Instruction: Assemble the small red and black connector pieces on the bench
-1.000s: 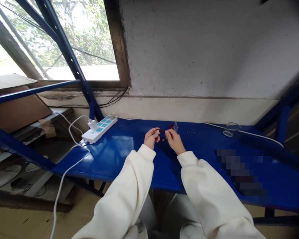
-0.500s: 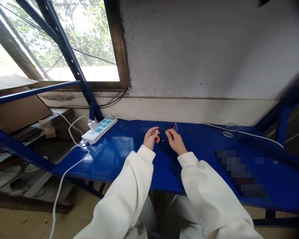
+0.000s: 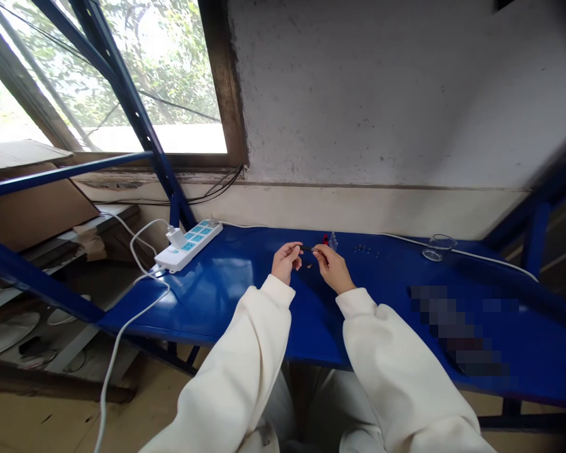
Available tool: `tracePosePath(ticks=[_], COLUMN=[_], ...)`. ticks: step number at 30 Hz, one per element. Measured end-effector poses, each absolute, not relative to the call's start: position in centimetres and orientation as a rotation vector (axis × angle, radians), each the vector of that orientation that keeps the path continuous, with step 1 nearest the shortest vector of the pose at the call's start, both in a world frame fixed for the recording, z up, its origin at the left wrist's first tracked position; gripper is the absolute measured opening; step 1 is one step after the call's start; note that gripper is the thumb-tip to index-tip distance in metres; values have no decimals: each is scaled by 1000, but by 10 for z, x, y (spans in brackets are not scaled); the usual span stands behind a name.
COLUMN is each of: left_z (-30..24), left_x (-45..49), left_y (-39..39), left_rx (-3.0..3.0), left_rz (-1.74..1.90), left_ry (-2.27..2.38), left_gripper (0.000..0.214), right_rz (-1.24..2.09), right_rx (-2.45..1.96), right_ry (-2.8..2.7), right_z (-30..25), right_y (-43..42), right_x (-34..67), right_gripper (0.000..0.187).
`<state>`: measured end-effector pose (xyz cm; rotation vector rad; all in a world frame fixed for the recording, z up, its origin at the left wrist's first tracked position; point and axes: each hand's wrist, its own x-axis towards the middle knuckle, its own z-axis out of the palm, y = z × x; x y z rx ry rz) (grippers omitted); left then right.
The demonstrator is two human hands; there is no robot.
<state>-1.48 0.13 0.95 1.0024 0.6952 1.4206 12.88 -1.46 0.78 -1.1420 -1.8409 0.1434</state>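
Over the middle of the blue table (image 3: 217, 296), my left hand (image 3: 287, 261) and my right hand (image 3: 331, 267) hold a thin black rod-like piece (image 3: 306, 248) between them. Each hand pinches one end with thumb and fingers; its exact kind is too small to make out. A tiny light-coloured bit (image 3: 309, 266) lies on the table below it. Just behind my right hand are a small red item (image 3: 326, 240) and a clear plastic piece (image 3: 333, 241). Several tiny dark parts (image 3: 362, 249) stand in rows to the right of these.
A white power strip (image 3: 188, 246) with a plug and cable lies at the table's left end. Toward the right back stands a clear round container (image 3: 438, 246) beside a white cable. A dark, pixelated long object (image 3: 457, 330) lies at front right. Blue posts rise at both sides.
Almost nothing differs. Both hands stay in place on the black piece, with only a slight shift of the fingers.
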Motion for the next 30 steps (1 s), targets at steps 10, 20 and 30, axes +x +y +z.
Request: tracePosePath(ticks=[10, 20, 30], left_z=[7, 10, 9], left_x=[-15, -13, -22], left_y=[3, 0, 5], left_rx=[1040, 1028, 816], left_rz=[1390, 1391, 1497], left_ry=[675, 686, 758], left_gripper=[32, 32, 35], right_rz=[396, 325, 423], right_rx=[-1238, -1230, -1181], right_ry=[-1777, -1759, -1545], right_z=[9, 14, 10], right_y=[-19, -22, -20], right_x=[126, 122, 128], right_gripper=[31, 36, 38])
